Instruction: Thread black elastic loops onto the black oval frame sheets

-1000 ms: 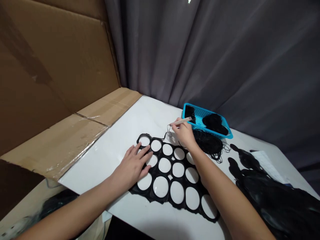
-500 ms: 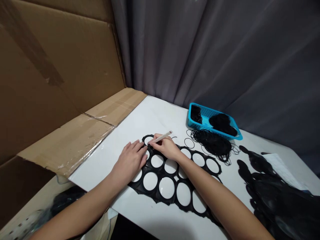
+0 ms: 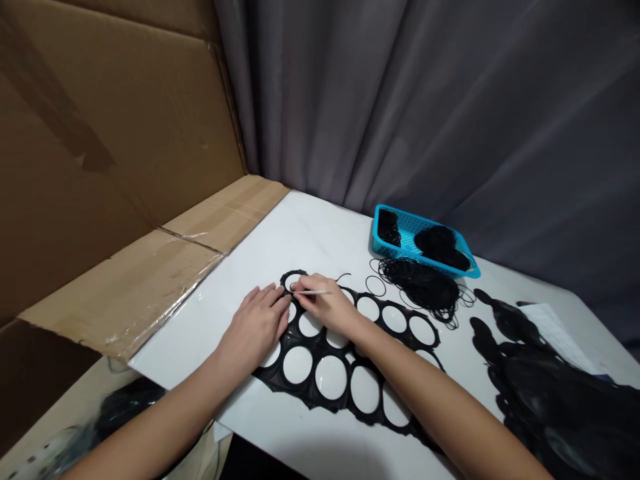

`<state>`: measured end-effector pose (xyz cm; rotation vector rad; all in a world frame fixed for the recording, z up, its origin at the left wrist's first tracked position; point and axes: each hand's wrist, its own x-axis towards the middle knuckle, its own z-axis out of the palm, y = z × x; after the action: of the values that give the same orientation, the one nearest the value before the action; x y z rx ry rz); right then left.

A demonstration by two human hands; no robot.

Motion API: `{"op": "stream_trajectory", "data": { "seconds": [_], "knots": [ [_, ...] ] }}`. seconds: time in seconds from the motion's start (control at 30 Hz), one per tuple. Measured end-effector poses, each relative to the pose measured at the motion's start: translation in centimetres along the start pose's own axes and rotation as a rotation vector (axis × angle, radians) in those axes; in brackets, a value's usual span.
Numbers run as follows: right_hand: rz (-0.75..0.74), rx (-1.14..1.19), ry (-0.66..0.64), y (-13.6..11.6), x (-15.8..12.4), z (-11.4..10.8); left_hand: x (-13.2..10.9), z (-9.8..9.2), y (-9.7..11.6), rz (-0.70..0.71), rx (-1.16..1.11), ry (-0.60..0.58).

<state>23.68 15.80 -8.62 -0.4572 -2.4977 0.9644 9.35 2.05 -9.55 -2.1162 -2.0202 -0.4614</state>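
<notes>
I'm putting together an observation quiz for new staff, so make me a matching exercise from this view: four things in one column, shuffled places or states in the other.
Things
1. Blue basket
2. Left hand
3. Right hand
4. Heap of thin black rings

Places or states
A. Holding a slim pale tool
B. Just on the near side of the basket
C. With black pieces inside
D. Palm down at the left side of the black sheet with round holes

Pairs: 1-C, 2-D, 3-A, 4-B
</notes>
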Motion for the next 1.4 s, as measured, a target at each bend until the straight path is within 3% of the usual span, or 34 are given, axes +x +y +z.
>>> {"op": "stream_trajectory", "data": {
  "seconds": [0.13, 0.23, 0.4, 0.53, 0.77, 0.93, 1.0, 1.07, 1.17, 1.27, 1.4],
  "knots": [
    [-0.098, -0.153, -0.055, -0.6, -0.4, 0.8, 0.0, 0.0, 0.0, 0.0, 0.006, 0.003],
    [0.008, -0.076, 0.08, -0.2, 0.6, 0.0, 0.1, -0.2, 0.0, -0.002, 0.005, 0.005],
    [0.291, 0.088, 0.511, 2.5, 2.9, -6.0, 0.0, -0.6, 0.2, -0.012, 0.007, 0.021],
    [0.433, 0.302, 0.625, 3.6, 1.5, -9.5, 0.1, -0.9, -0.1, -0.014, -0.001, 0.054],
    [0.611, 0.84, 0.48, 2.2, -4.3, -7.6, 0.3, -2.3, 0.9, 0.023, -0.063, 0.086],
    [0.63, 1.145, 0.442, 0.4, -6.3, -5.9, -2.3, -2.3, 3.1, 0.165, -0.206, -0.01],
    [0.635, 1.25, 0.351, -0.7, -6.7, -4.9, -3.6, -1.9, 3.3, 0.175, -0.182, -0.016],
    [0.617, 1.186, 0.22, -1.7, -7.0, -3.7, -4.5, -1.7, 3.2, 0.192, -0.149, -0.022],
    [0.521, 0.846, 0.073, -2.6, -7.1, -2.1, -5.1, -1.7, 2.7, 0.223, -0.126, -0.026],
    [0.424, 0.525, 0.02, -3.0, -7.1, -1.2, -5.2, -1.8, 2.3, 0.229, -0.152, -0.028],
    [0.37, 0.352, -0.004, -3.3, -6.9, -0.9, -5.3, -1.9, 2.1, 0.223, -0.187, -0.073]
  ]
}}
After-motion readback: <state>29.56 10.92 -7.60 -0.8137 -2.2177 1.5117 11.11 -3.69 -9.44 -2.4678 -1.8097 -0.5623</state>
